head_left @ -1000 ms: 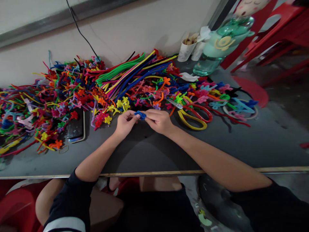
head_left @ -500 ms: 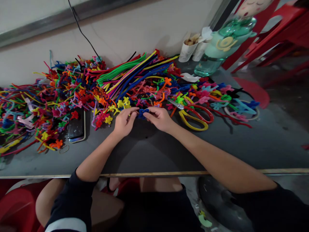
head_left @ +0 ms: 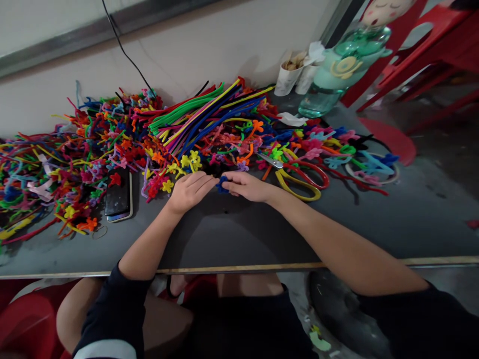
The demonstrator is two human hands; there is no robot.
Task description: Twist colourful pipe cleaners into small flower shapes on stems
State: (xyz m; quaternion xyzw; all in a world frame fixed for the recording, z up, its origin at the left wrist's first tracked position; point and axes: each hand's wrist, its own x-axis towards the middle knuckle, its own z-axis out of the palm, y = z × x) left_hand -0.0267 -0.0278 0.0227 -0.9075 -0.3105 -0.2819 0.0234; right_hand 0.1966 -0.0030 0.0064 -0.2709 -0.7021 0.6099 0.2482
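Note:
A small blue pipe cleaner flower [head_left: 222, 185] is between my two hands, just above the dark tabletop. My right hand [head_left: 245, 186] pinches it from the right between thumb and fingers. From the other side my left hand [head_left: 190, 191], back turned up and fingers pressed together, has its fingertips at the flower's left edge; its thumb is hidden. Yellow pipe cleaner flowers [head_left: 190, 160] lie just beyond my left hand. To the right of my right hand are scissors [head_left: 299, 178] with one red and one yellow handle.
A heap of coloured pipe cleaners [head_left: 97, 134] runs along the wall, with a straight bundle [head_left: 209, 117] on top. A phone [head_left: 119, 197] lies left. Paper cups [head_left: 288, 79], a green bottle [head_left: 325, 89] and a headband [head_left: 374, 178] are to the right.
My left hand has rolled over so its back faces up and its thumb is hidden. My right fingers have closed further around the blue flower, which has turned and shows less.

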